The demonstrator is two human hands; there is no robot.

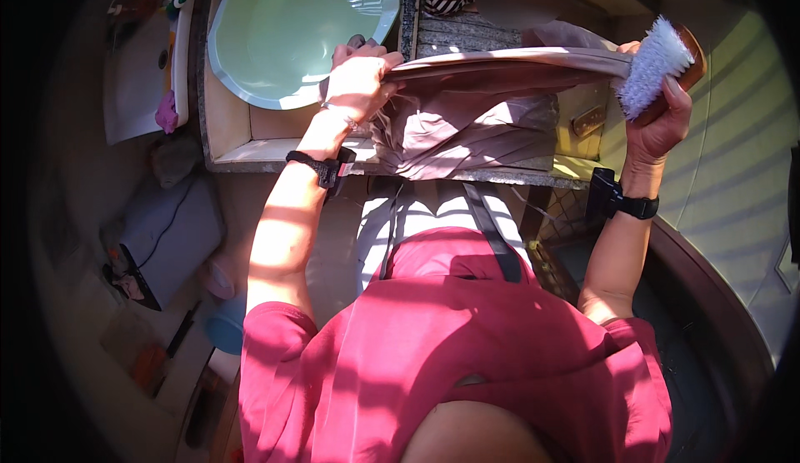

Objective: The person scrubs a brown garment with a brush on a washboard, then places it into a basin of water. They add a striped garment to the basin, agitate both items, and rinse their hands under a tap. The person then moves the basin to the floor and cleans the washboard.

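Stretching between two bare hands, a mauve cloth [475,121] spans the right part of a stone-edged sink [250,165] in striped sunlight. The left hand [360,86] closes its fingers on one bunched end, just beside a pale green basin [242,71]. The right hand [662,121] grips a brush [658,71], white bristles facing left toward the cloth; fingertips show behind it at the cloth's other end, though whether they pinch it cannot be told. Hands held well apart appear to keep the upper edge taut, while lower folds lie over a ribbed slab [450,44], which seems to bear their weight. The basin stands in the left compartment, whose walls likely steady it.
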